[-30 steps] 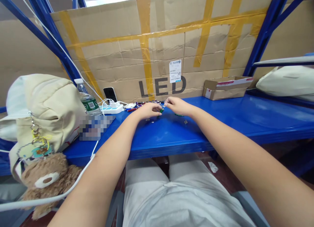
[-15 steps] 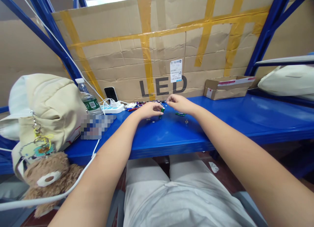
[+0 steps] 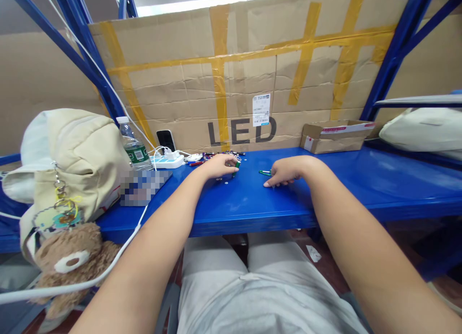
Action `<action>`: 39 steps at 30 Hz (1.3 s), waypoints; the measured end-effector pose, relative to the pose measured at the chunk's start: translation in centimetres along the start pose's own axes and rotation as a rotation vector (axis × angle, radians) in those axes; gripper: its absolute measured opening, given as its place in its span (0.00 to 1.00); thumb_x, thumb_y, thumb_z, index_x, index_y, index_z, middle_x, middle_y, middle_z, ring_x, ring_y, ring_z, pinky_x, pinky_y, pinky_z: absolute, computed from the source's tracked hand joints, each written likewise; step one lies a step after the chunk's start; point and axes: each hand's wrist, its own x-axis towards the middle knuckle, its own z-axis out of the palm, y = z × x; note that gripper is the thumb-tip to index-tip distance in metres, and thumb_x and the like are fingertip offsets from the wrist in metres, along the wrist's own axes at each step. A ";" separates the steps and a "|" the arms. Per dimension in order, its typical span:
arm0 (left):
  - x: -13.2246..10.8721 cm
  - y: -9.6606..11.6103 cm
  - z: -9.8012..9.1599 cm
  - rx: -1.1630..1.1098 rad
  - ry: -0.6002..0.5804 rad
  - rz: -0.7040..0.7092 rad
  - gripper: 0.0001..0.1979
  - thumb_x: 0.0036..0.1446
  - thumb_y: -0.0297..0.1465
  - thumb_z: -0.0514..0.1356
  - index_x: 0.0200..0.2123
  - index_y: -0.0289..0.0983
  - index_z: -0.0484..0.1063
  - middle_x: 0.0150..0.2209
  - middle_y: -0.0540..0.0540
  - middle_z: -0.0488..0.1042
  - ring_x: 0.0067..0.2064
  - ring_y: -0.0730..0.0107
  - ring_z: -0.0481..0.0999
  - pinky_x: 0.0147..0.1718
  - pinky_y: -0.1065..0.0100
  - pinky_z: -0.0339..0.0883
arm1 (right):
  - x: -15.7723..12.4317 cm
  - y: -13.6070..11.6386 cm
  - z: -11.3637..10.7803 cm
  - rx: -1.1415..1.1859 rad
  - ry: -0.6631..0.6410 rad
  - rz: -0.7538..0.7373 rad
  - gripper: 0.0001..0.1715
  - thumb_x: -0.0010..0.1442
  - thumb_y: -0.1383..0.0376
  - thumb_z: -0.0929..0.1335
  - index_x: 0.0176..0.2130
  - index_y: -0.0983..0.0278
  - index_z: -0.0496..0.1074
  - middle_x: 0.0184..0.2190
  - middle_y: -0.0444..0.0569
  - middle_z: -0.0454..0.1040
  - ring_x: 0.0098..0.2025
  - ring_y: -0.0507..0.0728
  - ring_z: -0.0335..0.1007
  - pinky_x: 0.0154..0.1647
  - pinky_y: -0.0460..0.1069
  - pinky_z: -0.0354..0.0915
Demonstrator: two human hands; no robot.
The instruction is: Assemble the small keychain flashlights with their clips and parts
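Observation:
My left hand is closed around a small green object, held upright just over the blue table. To its right, my right hand is low at the tabletop with its fingers pointing down and bent together. Its fingertips cover small metal bits, and what they hold is too small to make out. A green ring-like piece lies just left of that hand. Pens and small parts lie behind my left hand. A small white round piece rests on the table.
At the left are a beige bag, a teddy bear, a water bottle, a power strip and a phone. An open carton stands back right, beside a large cardboard sheet. A white cable crosses near my left arm.
My right hand has moved right and down from near my left hand to the small metal bits. My left hand still holds the green object. The view has shifted slightly.

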 end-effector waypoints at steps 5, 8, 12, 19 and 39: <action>-0.1 0.1 0.0 0.010 0.003 0.000 0.15 0.51 0.36 0.60 0.42 0.35 0.72 0.40 0.44 0.76 0.40 0.66 0.74 0.43 0.65 0.66 | 0.0 0.3 0.1 0.015 0.002 -0.021 0.24 0.50 0.46 0.67 0.21 0.64 0.69 0.18 0.46 0.68 0.19 0.51 0.61 0.21 0.47 0.57; 0.0 0.0 0.1 -0.004 -0.005 0.012 0.16 0.50 0.36 0.59 0.42 0.36 0.72 0.39 0.45 0.77 0.40 0.66 0.74 0.43 0.65 0.66 | 0.3 0.3 0.1 0.041 0.059 -0.125 0.24 0.52 0.46 0.66 0.22 0.64 0.69 0.20 0.47 0.70 0.20 0.51 0.62 0.21 0.47 0.57; 0.0 0.5 0.2 0.001 -0.019 0.038 0.15 0.51 0.35 0.58 0.42 0.36 0.72 0.39 0.45 0.76 0.39 0.67 0.74 0.42 0.66 0.65 | 1.2 -0.9 0.2 0.192 0.350 -0.257 0.22 0.61 0.50 0.60 0.26 0.64 0.64 0.21 0.45 0.69 0.22 0.50 0.62 0.26 0.45 0.58; -0.3 2.0 0.2 -0.113 -0.066 0.041 0.18 0.57 0.41 0.53 0.43 0.36 0.73 0.32 0.47 0.76 0.32 0.70 0.72 0.33 0.69 0.65 | 3.1 -2.7 0.9 0.182 0.668 -0.360 0.16 0.64 0.62 0.56 0.26 0.63 0.60 0.27 0.47 0.69 0.29 0.51 0.62 0.31 0.45 0.56; 0.1 3.3 1.7 0.705 0.365 0.297 0.18 0.64 0.32 0.43 0.39 0.33 0.72 0.36 0.38 0.72 0.40 0.62 0.70 0.38 0.63 0.58 | 3.7 -3.7 1.8 0.836 0.511 -0.337 0.15 0.64 0.61 0.52 0.26 0.59 0.49 0.17 0.38 0.48 0.18 0.50 0.44 0.21 0.46 0.49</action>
